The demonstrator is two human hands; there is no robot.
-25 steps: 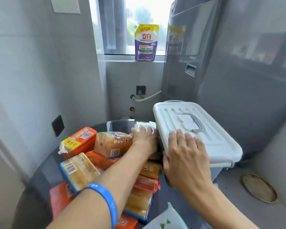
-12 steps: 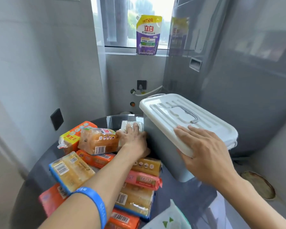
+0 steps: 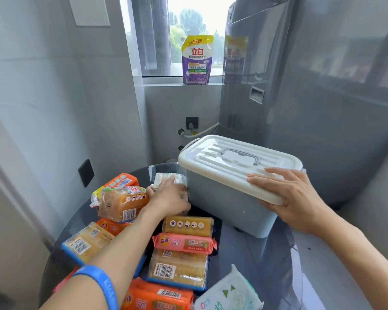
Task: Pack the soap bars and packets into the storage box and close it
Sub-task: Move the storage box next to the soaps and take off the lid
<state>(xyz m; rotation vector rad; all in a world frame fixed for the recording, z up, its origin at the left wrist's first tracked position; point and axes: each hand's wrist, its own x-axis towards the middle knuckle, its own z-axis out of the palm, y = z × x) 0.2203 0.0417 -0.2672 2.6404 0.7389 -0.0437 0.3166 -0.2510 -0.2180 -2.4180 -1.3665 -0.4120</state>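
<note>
A grey storage box with a shut white lid stands on the right of a dark round table. My right hand grips the lid's near right edge, fingers on top and thumb under the rim. My left hand curls over a white packet by the box's left wall. Several wrapped soap bars lie left of the box: an amber bar, an orange packet, a pink packet, and more under my left forearm.
A white tissue pack lies at the table's near edge. A grey washing machine stands behind the box. A purple detergent pouch sits on the window sill. Tiled walls close in on the left, with a black wall plate.
My right hand slid from the lid's near left part to its near right edge. The box now sits further right of the soap pile. My left hand stayed on the white packet.
</note>
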